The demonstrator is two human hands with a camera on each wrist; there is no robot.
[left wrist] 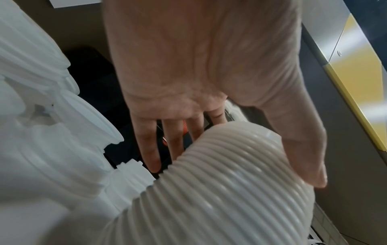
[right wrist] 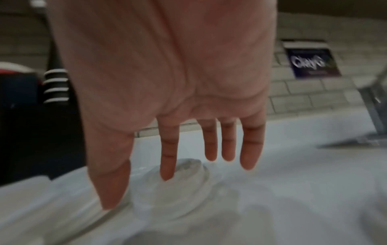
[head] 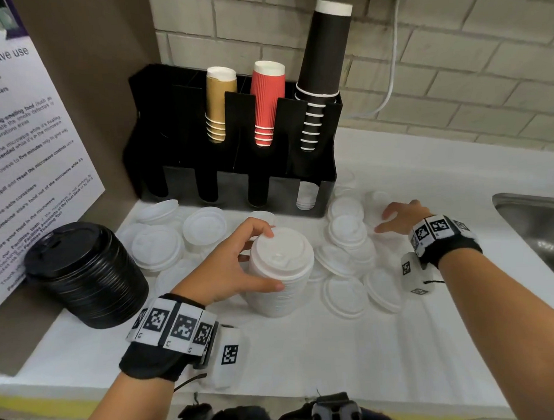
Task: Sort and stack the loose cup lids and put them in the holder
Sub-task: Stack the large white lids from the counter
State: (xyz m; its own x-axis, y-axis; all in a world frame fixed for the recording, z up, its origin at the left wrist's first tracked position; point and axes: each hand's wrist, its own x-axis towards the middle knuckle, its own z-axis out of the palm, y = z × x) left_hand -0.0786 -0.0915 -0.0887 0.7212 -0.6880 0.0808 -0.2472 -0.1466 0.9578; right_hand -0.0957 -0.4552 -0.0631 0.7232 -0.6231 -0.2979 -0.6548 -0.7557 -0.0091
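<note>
A tall stack of white lids (head: 281, 272) stands upright mid-counter. My left hand (head: 272, 259) grips it, fingers curled over the top rim and thumb on its near side; the left wrist view shows the ribbed stack (left wrist: 220, 199) under the thumb. Loose white lids (head: 157, 245) lie scattered around it, some in short piles (head: 347, 229). My right hand (head: 383, 222) hovers open over the lids on the right, fingers spread above a translucent lid (right wrist: 188, 167) and holding nothing. The black holder (head: 235, 132) stands at the back; its rightmost lower slot holds a few white lids (head: 306, 199).
A stack of black lids (head: 86, 276) leans on its side at the left against a wall panel with a printed notice (head: 25, 155). Gold, red and black cup stacks fill the holder's upper slots. A steel sink (head: 537, 229) lies at the right edge.
</note>
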